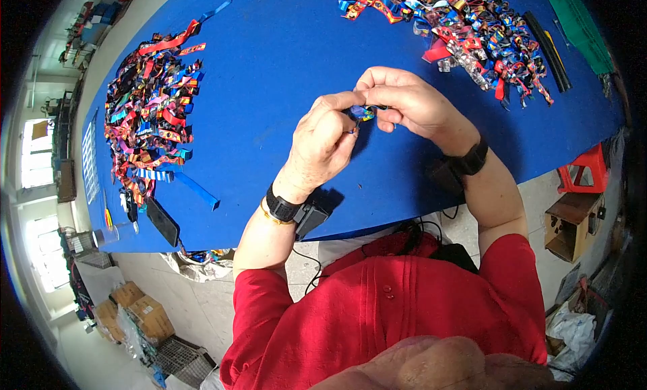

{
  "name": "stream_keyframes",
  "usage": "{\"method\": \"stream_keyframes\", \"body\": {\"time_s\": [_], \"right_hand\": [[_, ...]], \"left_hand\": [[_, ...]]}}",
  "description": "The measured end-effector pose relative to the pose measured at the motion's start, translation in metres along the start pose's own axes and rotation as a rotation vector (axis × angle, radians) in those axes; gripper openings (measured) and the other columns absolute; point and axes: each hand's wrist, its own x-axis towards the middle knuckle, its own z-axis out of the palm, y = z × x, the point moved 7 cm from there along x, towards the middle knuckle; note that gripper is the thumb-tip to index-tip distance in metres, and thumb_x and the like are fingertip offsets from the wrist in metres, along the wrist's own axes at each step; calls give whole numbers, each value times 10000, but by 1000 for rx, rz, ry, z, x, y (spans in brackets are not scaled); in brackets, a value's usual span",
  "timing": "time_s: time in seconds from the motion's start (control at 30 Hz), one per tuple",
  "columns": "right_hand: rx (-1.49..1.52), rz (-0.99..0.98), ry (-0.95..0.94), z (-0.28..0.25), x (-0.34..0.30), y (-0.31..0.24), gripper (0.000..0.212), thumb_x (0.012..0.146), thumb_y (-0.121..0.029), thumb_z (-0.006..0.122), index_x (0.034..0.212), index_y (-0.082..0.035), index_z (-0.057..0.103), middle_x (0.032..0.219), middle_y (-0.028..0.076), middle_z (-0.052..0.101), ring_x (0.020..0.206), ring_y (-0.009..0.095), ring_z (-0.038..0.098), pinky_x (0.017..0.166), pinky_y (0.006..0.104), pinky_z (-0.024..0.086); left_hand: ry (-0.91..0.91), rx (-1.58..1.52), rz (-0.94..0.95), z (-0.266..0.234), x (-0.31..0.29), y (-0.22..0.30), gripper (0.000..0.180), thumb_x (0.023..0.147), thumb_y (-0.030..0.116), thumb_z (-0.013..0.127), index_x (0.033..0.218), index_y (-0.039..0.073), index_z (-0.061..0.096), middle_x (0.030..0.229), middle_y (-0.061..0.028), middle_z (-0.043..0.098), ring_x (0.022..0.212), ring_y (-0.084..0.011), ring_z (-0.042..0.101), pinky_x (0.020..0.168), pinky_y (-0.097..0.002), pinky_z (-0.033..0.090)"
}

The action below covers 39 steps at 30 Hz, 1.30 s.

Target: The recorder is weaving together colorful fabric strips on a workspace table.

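Above the middle of the blue table, my two hands meet around a small piece of printed ribbon (362, 112) in blue, yellow and dark colours. My left hand (320, 137) is closed, its thumb and fingers pinching the ribbon from the left. On the other side my right hand (411, 104) pinches its right end between thumb and forefinger. Part of the ribbon hides behind my fingers, so its full shape cannot be made out. Black bands circle both wrists.
A pile of colourful ribbon strips (151, 114) covers the blue table (269, 60) on the left, near a black phone (162, 221). Looped ribbon pieces (472, 40) lie at the far right, beside black rods (547, 52). A red stool (583, 172) stands beyond the right edge.
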Motion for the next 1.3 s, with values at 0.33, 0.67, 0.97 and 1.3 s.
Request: {"method": "stream_keyframes", "body": {"time_s": [0.33, 0.67, 0.97, 1.3], "right_hand": [[-89, -55, 75, -6, 2, 0, 165, 958, -191, 576, 947, -27, 591, 812, 16, 580, 560, 67, 504, 517, 220, 452], [-364, -222, 179, -13, 5, -10, 148, 987, -171, 568, 946, -31, 549, 706, 13, 564, 513, 74, 527, 463, 228, 460], [-404, -298, 441, -16, -1, -16, 162, 995, -187, 545, 934, -41, 511, 643, 17, 515, 426, 86, 484, 390, 253, 428], [-332, -309, 392, -19, 1, -19, 165, 999, -198, 550, 971, -42, 503, 696, 33, 545, 449, 84, 496, 414, 243, 437]], "left_hand": [[-58, -53, 24, 4, 5, 1, 214, 660, -94, 637, 745, 39, 492, 984, -136, 678, 841, -292, 645, 751, -373, 518], [-62, 32, -11, 4, 1, -6, 217, 663, -94, 648, 751, 38, 501, 1052, -148, 641, 864, -292, 636, 753, -370, 516], [-2, 205, 12, -3, 5, -3, 217, 610, -99, 699, 715, 50, 582, 1090, -151, 572, 1025, -318, 583, 854, -389, 493], [10, 189, -119, 0, 2, -11, 202, 710, -71, 674, 804, 32, 527, 926, -117, 585, 830, -298, 592, 728, -368, 493]]}}
